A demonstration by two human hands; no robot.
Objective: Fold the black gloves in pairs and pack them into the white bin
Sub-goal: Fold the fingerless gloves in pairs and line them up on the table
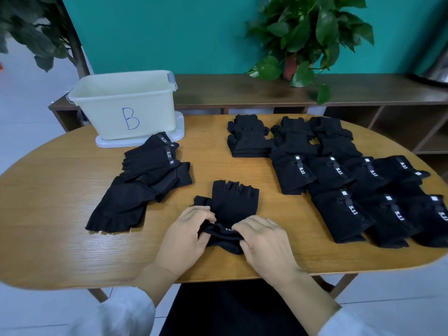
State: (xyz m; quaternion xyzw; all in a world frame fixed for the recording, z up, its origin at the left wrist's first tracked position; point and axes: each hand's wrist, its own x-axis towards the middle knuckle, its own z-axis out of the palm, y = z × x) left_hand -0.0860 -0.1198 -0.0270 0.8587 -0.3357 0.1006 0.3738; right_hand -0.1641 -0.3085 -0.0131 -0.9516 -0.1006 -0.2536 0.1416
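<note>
A black fingerless glove (234,204) lies in the middle of the wooden table (72,251), finger ends pointing away from me. My left hand (184,238) pinches the left side of its cuff and my right hand (264,241) pinches the right side, the cuff edge lifted and curled between them. The white bin (121,105), marked with a blue B, stands on its lid at the table's far left. A loose heap of black gloves (143,183) lies left of me. Several rows of gloves (344,180) cover the right half of the table.
A low wooden shelf (242,90) runs behind the table against a teal wall, with a potted plant (305,40) on it. Another plant (31,27) stands at the far left. Bare tabletop shows at the near left.
</note>
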